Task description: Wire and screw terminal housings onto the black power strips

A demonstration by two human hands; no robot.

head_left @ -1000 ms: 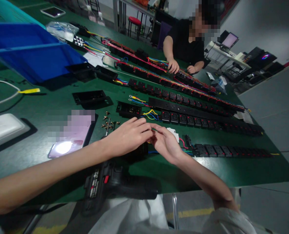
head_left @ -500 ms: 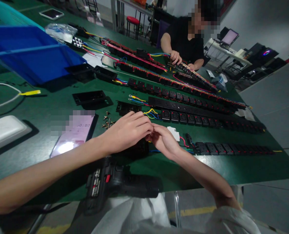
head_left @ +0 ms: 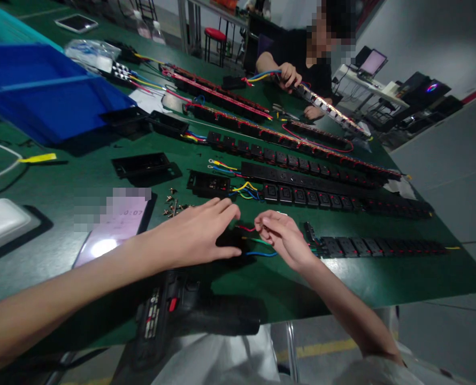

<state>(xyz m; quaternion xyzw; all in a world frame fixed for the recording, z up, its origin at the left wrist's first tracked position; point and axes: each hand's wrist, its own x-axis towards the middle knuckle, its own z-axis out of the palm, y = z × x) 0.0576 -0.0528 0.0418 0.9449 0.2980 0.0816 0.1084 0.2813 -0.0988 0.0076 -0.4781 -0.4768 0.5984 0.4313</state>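
Note:
My left hand (head_left: pixel 206 230) is spread, thumb apart from the fingers, above a dark box mostly hidden beneath it; nothing shows between the fingertips. To its right, my right hand (head_left: pixel 280 235) has thumb and fingers pinched together beside a red wire (head_left: pixel 246 229); what they hold, if anything, is too small to name. A green wire (head_left: pixel 258 240) and a blue wire (head_left: pixel 262 254) run below that hand toward a black socket strip (head_left: pixel 366 246). Small screws (head_left: pixel 173 206) lie left of my left hand. Behind it sits an open black box (head_left: pixel 209 184) with wires.
A black power tool (head_left: pixel 198 310) lies at the near edge. A lit phone (head_left: pixel 113 227), a white device (head_left: pixel 5 227) and a blue bin (head_left: pixel 53 96) are on the left. Further socket strips (head_left: pixel 298 182) cross the table. Opposite, a person (head_left: pixel 298 59) holds a wired strip.
My hands have moved apart, and my left hand has opened. The red wire and black box show more now. The person opposite has lifted the wired strip.

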